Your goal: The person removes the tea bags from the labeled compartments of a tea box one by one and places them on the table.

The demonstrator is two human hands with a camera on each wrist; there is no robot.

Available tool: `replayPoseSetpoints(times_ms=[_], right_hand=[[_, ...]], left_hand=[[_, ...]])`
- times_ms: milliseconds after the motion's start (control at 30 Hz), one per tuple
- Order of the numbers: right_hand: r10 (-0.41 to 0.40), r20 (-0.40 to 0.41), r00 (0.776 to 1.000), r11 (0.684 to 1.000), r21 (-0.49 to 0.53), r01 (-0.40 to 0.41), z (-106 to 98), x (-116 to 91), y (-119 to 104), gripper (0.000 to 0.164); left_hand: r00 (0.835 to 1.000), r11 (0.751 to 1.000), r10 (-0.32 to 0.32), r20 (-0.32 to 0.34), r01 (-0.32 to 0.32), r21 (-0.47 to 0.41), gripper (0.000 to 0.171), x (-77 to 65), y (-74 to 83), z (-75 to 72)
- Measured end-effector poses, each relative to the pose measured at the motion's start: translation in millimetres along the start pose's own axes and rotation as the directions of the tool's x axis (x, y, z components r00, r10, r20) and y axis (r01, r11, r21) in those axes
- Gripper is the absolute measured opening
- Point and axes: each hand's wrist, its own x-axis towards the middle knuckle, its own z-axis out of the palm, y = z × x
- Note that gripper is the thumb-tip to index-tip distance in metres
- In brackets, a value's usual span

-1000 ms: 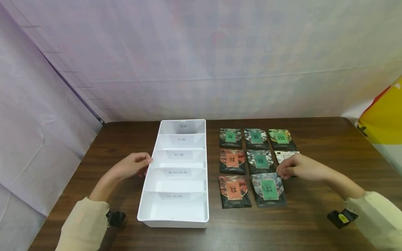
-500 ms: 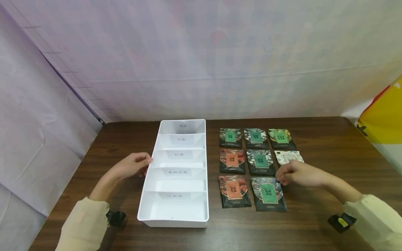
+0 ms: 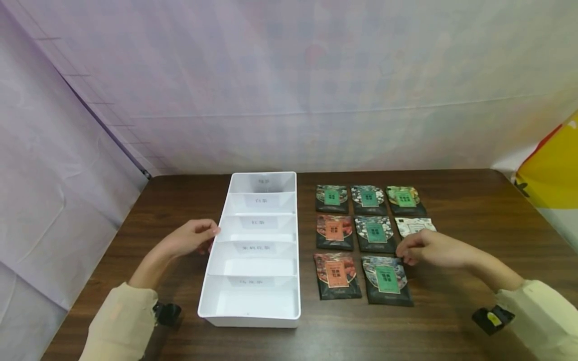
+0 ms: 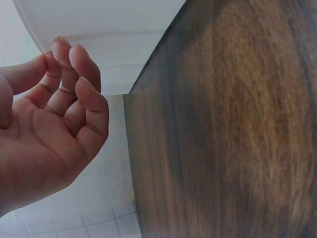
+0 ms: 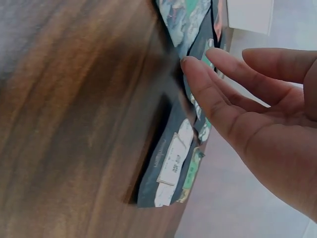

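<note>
A white divided storage box (image 3: 248, 321) with labelled compartments stands left of the middle of the table. My left hand (image 3: 191, 238) is at its left rim, fingertips against or very near it; in the left wrist view the fingers (image 4: 91, 94) are loosely curled, with nothing visible between them. My right hand (image 3: 429, 249) hovers beside the top right corner of a tea sachet with a green label (image 3: 387, 282), which lies flat. In the right wrist view its fingers (image 5: 198, 82) are relaxed and hold nothing. The hand partly covers a white-patterned tea sachet (image 3: 413, 225).
More tea sachets lie in rows right of the box: two with red labels (image 3: 334, 231), two dark floral ones (image 3: 375, 231), and green-labelled ones (image 3: 331, 198) at the back. A brown wooden table (image 3: 343, 331) carries everything. A pale curtain (image 3: 316, 100) hangs behind it.
My right hand has let go of the front green-labelled tea sachet, which has settled flat slightly nearer the front edge. The hand has drawn slightly toward the front. My left hand has not moved.
</note>
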Motion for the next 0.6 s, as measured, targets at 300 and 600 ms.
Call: replayPoseSetpoints(times_ms=[300,600], right_hand=[[-0.060,-0.002,0.998,0.996,-0.065,0.060,-4.8,3.6,-6.0,0.020],[-0.018,-0.015,1.000,0.994,-0.110,0.016,-9.6,12.5,-20.8,0.026]], left_hand=[[1.000,1.000,-0.008,0.000,0.008,0.010,0.021,-0.6,0.5,-0.3],[1.000,1.000,-0.008,-0.002,0.008,0.015,0.021,-1.1,1.8,0.3]])
